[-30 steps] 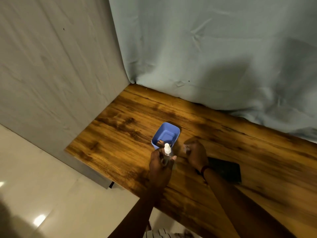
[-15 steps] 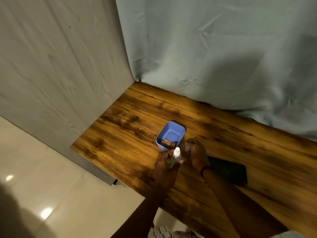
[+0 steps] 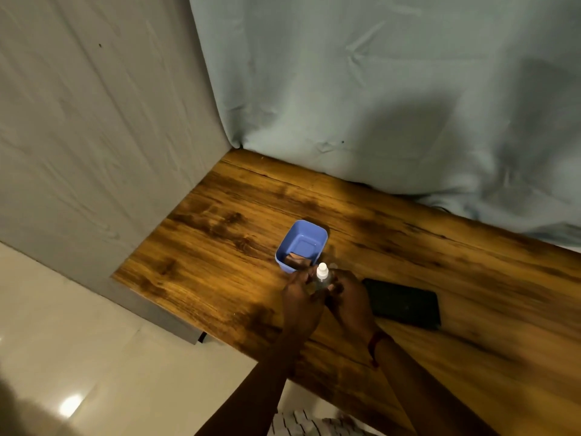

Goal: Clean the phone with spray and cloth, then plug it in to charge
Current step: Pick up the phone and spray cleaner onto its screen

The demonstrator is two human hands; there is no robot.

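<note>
A small clear spray bottle [image 3: 322,276] with a white top stands upright between both hands, just in front of the blue box. My left hand [image 3: 300,298] wraps its left side and my right hand [image 3: 350,298] closes on its right side. A black phone [image 3: 404,303] lies flat on the wooden table [image 3: 220,240], just right of my right hand. A brownish folded cloth [image 3: 297,260] lies in the near end of the blue box [image 3: 309,236].
A pale blue fabric backdrop [image 3: 377,89] hangs behind the table and a grey wall panel [image 3: 94,121] stands to the left. The table's left edge drops to a glossy tiled floor [image 3: 78,357].
My right hand has moved left from beside the bottle and closed on it, so both hands now hold it. The camera view has shifted slightly.
</note>
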